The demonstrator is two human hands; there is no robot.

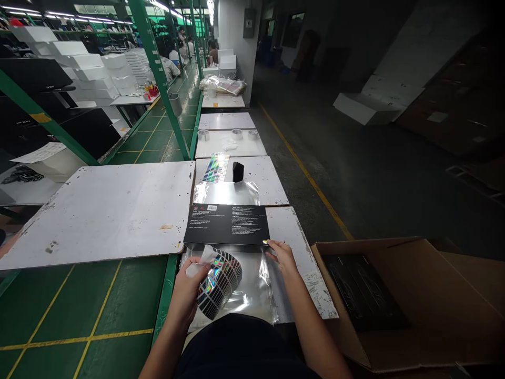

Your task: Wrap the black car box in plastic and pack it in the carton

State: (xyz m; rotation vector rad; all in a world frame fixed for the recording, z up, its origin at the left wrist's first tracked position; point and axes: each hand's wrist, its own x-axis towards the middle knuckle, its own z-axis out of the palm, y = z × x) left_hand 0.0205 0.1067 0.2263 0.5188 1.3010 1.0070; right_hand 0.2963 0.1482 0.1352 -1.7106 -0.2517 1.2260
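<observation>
While clamping curled sticker sheet in left hand, nearside of black box — apparently placing shiny sticker at box's near right corner, right hand fingers slightly apart. Next, probably: square up, press flat.

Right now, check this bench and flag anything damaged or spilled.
The white board on the left stands out: a brownish patch near its front right corner, dark scuffs and chipped edges make it look worn. The black box shows no obvious damage, and I see no spill.
</observation>
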